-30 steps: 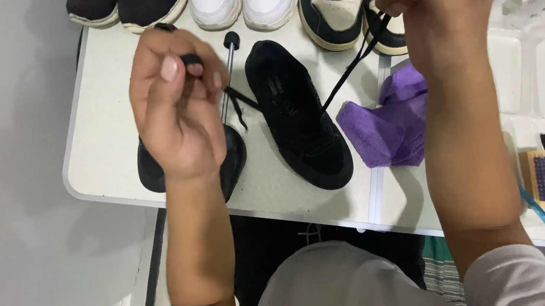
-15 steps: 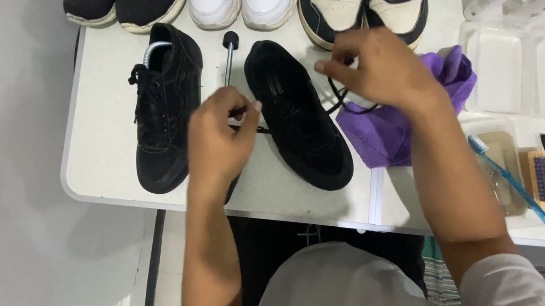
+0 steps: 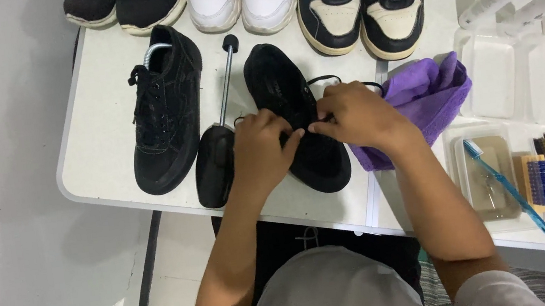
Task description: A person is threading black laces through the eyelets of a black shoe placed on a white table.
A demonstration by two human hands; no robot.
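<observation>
- Both our hands have come down onto the black shoe (image 3: pixel 297 125) in the middle of the table (image 3: pixel 102 137); a second ago they were up in the air pulling the lace out long.
- Left hand (image 3: pixel 261 149) is now pinched on the shoe's upper at the eyelet area, and right hand (image 3: pixel 355 117) is pinching the thin black lace (image 3: pixel 322 80) right beside it, fingertips nearly touching.
- So it looks like we're at the threading bit on the shoe itself now, not drawing slack.
- The other black sneaker (image 3: pixel 161 108), hidden behind our left hand before, shows again left of the shoe, with the black shoe tree (image 3: pixel 217 157) lying between them.
- Purple cloth (image 3: pixel 420 102) sits just right of the shoe, under our right wrist.
</observation>
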